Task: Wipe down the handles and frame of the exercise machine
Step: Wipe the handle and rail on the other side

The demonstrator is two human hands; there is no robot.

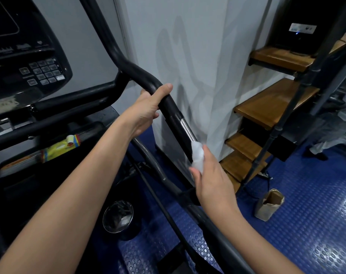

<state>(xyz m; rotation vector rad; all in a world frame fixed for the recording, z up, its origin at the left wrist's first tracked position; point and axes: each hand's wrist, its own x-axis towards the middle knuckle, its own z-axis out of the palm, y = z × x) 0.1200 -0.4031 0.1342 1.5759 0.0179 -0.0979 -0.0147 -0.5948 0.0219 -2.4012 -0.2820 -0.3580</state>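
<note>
Left hand (148, 107) grips the handle (174, 109); right hand (211, 178), lower, presses a wipe (198, 155) against it.

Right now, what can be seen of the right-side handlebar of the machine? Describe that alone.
The handlebar is a thick black tube, matte and slightly textured. It bends near the console, then slopes down toward the camera. Below the black grip sits a shiny metal section, apparently a sensor plate. The left hand grips the upper bend, thumb over the top. The right hand presses a crumpled white wipe against the bar just below the metal section.
</note>
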